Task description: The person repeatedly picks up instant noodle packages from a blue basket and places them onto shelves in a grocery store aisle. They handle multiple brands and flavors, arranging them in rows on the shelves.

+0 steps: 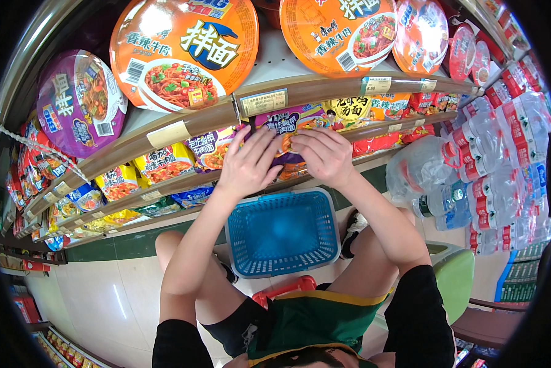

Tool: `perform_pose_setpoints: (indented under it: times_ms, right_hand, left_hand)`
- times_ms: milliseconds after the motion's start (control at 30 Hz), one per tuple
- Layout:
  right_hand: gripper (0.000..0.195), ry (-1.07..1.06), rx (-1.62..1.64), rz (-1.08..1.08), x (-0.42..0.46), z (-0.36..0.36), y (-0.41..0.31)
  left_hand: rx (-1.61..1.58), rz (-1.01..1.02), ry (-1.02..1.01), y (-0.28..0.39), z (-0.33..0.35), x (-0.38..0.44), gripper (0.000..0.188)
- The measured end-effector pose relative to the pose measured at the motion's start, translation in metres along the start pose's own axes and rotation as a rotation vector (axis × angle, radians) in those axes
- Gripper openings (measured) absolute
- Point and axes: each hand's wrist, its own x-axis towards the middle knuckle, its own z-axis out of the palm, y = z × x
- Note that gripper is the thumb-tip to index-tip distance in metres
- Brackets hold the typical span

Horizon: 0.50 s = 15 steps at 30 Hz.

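Note:
Both hands reach to a shelf of bagged instant noodles. My left hand (250,163) lies with fingers bent at the left side of a purple noodle packet (298,118). My right hand (325,154) touches the same packet from the right with bent fingertips. The fingers hide part of the packet, and whether either hand grips it cannot be told. Left of my left hand stands a white and purple noodle packet (209,149). A yellow noodle packet (349,110) stands beyond my right hand. Below the hands, a blue plastic basket (282,234) sits on the floor.
Large orange noodle bowls (183,50) and a purple bowl (80,103) stand on the shelf above, behind its brown edge (303,92). Shrink-wrapped water bottles (487,152) are stacked at right. A green plastic bin or stool (455,280) stands beside my right leg.

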Motion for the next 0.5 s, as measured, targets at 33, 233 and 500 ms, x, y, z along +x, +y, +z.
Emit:
perform_pose_setpoints:
  times_ms: [33,233,500]
  right_hand:
    - [0.009,-0.012,0.001,0.019,-0.002,-0.002,0.004]
    - [0.009,0.054,-0.042,0.011,0.003,-0.026,-0.004]
    - [0.009,0.064,-0.1,-0.108,0.001,-0.09,-0.05]
  left_hand:
    - [-0.015,-0.014,-0.066,-0.008,0.001,-0.002,0.058]
    - [-0.329,-0.199,0.002,-0.026,0.019,0.008,0.065]
    - [-2.087,-1.197,0.077,0.069,-0.032,0.016,0.072]
